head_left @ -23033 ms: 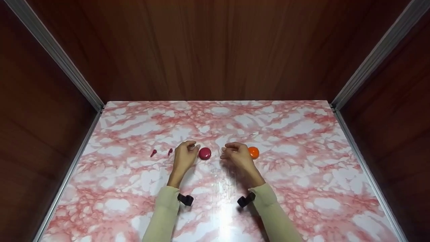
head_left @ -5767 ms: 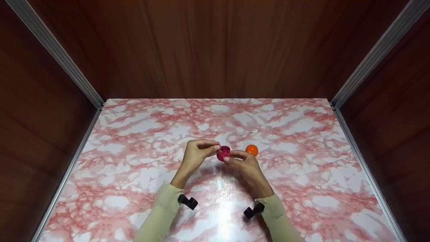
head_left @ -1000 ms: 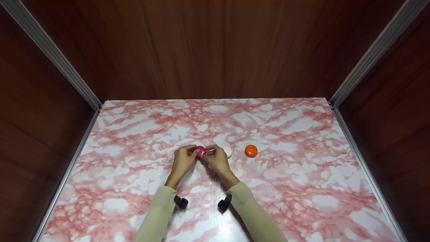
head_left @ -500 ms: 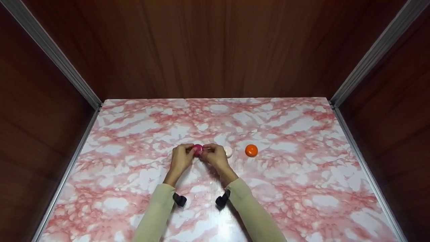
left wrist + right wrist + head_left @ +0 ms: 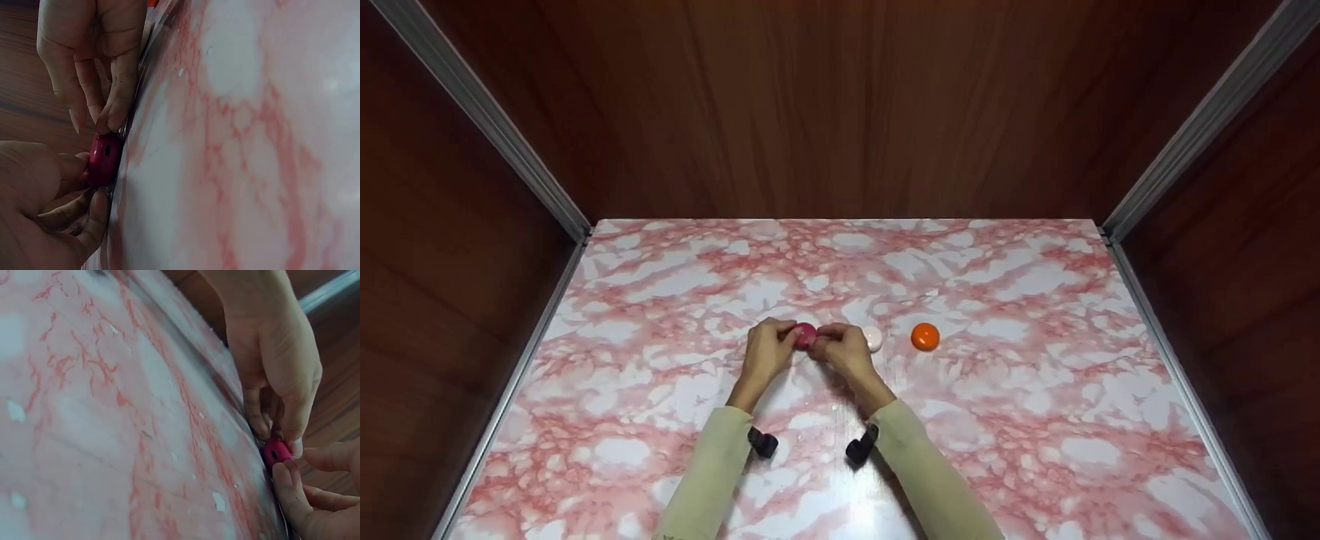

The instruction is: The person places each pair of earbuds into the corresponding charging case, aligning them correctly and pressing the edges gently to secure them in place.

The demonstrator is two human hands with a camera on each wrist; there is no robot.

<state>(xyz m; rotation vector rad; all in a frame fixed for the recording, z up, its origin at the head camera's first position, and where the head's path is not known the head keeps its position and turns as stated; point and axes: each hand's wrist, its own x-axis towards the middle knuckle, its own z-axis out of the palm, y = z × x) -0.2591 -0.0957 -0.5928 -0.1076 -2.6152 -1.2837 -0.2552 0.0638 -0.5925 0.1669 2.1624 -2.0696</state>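
A small round magenta earbud case (image 5: pixel 805 336) is between my two hands at the table's middle. My left hand (image 5: pixel 766 351) pinches its left side with thumb and fingers. Opposite, the fingertips of my right hand (image 5: pixel 847 354) grip the right side. The left wrist view shows the case (image 5: pixel 105 160) on edge close to the tabletop, its dark charging slot visible. In the right wrist view, both hands' fingertips cover much of the magenta case (image 5: pixel 277 453). No loose earbuds show. Just right of my right hand lies a pale pinkish-white round case (image 5: pixel 874 339), partly hidden by it.
An orange round case (image 5: pixel 925 337) sits further right on the red-and-white marbled table (image 5: pixel 1005 390). Dark wood panels (image 5: pixel 840 112) with metal corner strips enclose the back and sides. A small black wrist camera is strapped at each cuff.
Two magenta earbuds that lay at left early on are no longer seen there. The case went from the table into both hands, then leftward. In the last second, the hands have barely moved.
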